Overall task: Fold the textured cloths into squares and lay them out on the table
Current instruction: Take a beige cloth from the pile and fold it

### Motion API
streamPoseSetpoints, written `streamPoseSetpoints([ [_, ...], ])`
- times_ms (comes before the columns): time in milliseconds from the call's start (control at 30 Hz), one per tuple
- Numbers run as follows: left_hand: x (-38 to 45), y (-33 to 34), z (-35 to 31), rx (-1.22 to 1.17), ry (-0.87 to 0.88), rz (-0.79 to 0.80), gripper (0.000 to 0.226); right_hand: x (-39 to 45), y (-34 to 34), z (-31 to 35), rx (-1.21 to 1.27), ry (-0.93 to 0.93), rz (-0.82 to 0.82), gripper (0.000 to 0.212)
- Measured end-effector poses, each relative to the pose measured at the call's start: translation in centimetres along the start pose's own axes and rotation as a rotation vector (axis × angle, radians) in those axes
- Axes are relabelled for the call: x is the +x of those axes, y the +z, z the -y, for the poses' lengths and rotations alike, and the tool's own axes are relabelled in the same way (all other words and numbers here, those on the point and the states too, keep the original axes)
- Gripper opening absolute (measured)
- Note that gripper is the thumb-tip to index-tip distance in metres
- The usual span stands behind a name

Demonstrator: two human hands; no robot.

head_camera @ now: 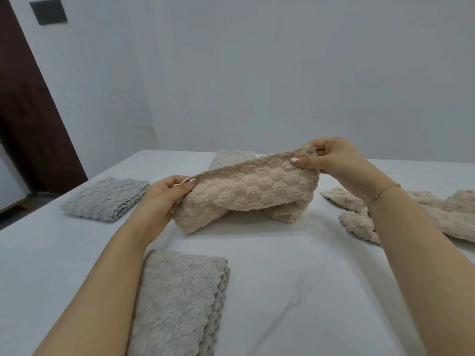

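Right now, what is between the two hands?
In the head view, the beige cloth stretches between the left hand and the right hand, each pinching its scalloped top edge.

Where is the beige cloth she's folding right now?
Mid-frame in the head view: the beige cloth hangs between left hand and right hand, above the white table.

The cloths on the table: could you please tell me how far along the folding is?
Done: three grey cloths lie folded on the table, near, left and far. In hand: a beige cloth, its top edge pinched by the left hand and right hand, the bottom sagging onto the table. Left: the unfolded beige pile on the right.
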State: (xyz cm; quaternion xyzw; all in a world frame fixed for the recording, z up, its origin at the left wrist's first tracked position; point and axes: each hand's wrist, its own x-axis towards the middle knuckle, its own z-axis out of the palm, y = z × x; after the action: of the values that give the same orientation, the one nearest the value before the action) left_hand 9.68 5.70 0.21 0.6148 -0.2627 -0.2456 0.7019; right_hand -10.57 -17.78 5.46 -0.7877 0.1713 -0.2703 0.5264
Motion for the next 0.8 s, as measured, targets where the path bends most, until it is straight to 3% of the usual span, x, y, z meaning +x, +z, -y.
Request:
streamPoseSetpoints([
  [200, -0.3, -0.7, 0.1, 0.071, 0.055, -0.088, 0.005, 0.0, -0.4, -0.1, -0.012, -0.007, -0.099, 0.045],
  [300, 0.0, -1.0, 0.1, 0.183, 0.121, -0.153, 0.012, -0.1, -0.8, 0.0, -0.165, 0.040, -0.086, 0.026],
  [400, 0.1, -1.3, 0.1, 0.290, 0.160, -0.203, 0.019, -0.1, -1.7, 0.1, -0.297, 0.142, -0.031, 0.020],
  [533, 0.1, -0.8, -0.1, 0.273, 0.143, -0.247, 0.020, -0.2, -2.0, -0.2, -0.112, 0.226, 0.032, 0.015],
  [667, -0.3, 0.3, -0.3, 0.031, 0.131, -0.164, 0.016, -0.2, -1.3, -0.9, -0.012, 0.066, -0.015, 0.017],
  [800, 0.9, 1.9, -1.6, 0.060, 0.264, -0.263, 0.025, 0.0, -1.1, -0.9, 0.015, -0.147, -0.222, 0.014],
])
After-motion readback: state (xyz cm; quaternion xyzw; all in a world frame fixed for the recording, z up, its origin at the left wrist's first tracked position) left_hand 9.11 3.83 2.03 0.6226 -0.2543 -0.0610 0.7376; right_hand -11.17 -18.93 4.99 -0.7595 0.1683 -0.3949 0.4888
